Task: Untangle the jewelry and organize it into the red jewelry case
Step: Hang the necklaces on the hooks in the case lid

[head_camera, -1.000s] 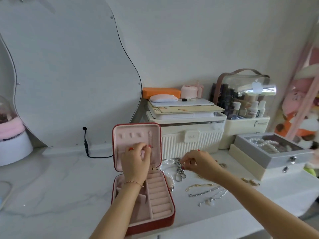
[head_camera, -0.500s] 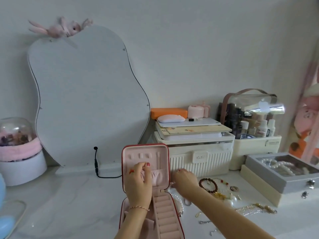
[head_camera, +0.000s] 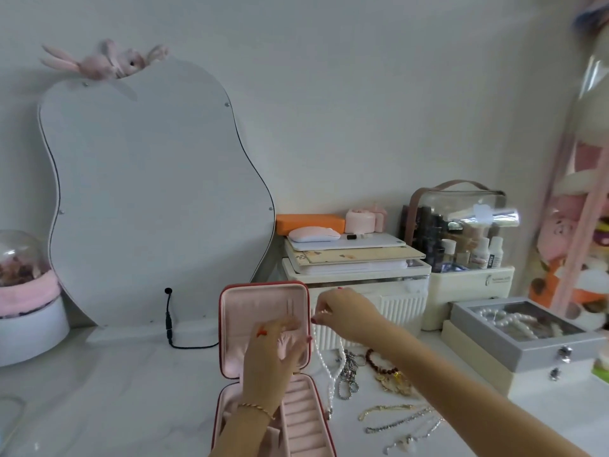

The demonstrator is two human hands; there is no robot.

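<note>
The red jewelry case (head_camera: 230,338) stands open on the white marble table, its pink lid upright and its ring-roll tray toward me. My left hand (head_camera: 273,354) is at the lid's pink pocket, fingers curled on its edge; motion blur hides the fingertips. My right hand (head_camera: 342,311) is raised just right of the lid and pinches the top of a white pearl necklace (head_camera: 331,374), which hangs down to the table. A heap of tangled jewelry (head_camera: 372,371) lies to the right, with several chains (head_camera: 398,420) laid out nearer me.
A wavy mirror (head_camera: 148,206) leans on the wall behind, a black cable (head_camera: 169,328) at its foot. White storage boxes (head_camera: 369,291) and a clear cosmetics bag (head_camera: 461,225) stand at the back right. A grey pearl box (head_camera: 524,334) sits right, a glass dome (head_camera: 23,278) left.
My right hand has risen from the jewelry heap, lifting the pearl necklace beside the lid. My left hand stays at the lid pocket. The camera has tilted up.
</note>
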